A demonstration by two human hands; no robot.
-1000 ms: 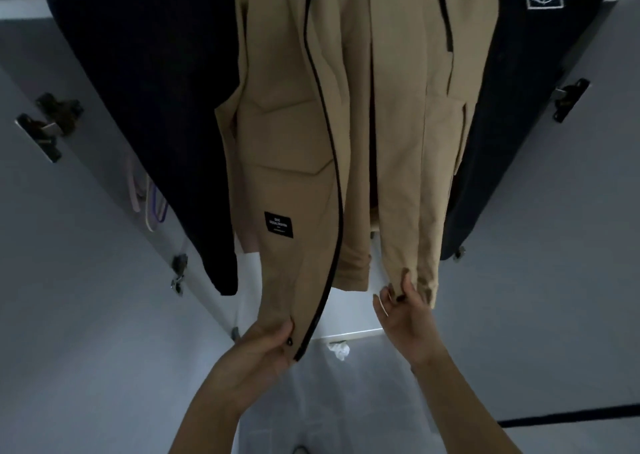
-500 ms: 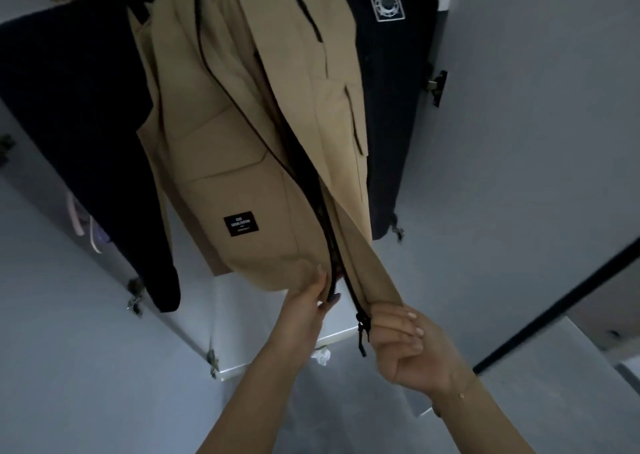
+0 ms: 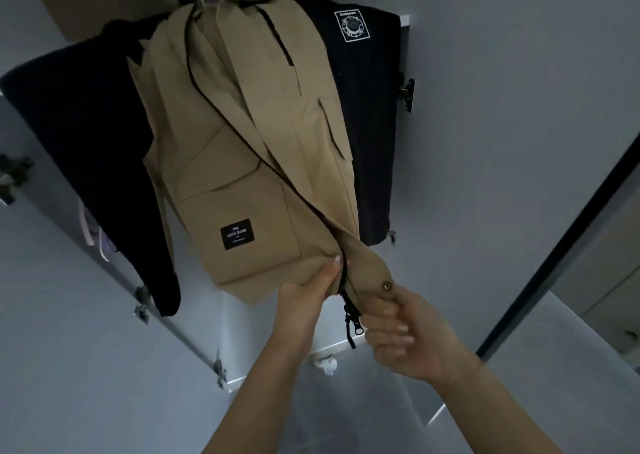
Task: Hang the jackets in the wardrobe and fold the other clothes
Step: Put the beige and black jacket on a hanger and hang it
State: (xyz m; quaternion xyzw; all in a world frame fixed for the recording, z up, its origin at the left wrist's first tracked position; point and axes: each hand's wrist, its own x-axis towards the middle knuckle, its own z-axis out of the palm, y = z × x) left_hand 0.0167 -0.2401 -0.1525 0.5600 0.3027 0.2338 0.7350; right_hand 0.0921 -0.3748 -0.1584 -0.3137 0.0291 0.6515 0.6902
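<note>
A tan jacket [image 3: 242, 162] with a black zipper and a small black label hangs in the open wardrobe. My left hand [image 3: 308, 294] pinches the hem of its left front panel beside the zipper. My right hand [image 3: 401, 332] grips the bottom corner of the right front panel, just under a brass snap. The black zipper pull [image 3: 353, 325] dangles between my two hands. Behind the tan jacket hangs a dark jacket [image 3: 363, 114] with a white square patch, and its other side shows at the left.
The grey wardrobe doors stand open, one on the left [image 3: 86, 349] and one on the right [image 3: 502, 141], with hinges on their inner edges. Pale hangers or straps [image 3: 93, 235] show at the left. A small white scrap [image 3: 327, 363] lies on the floor below.
The two front panels have been drawn together at the hem. My right hand shifted from the panel's loose bottom edge to gripping its corner by the zipper end, and the view swung left.
</note>
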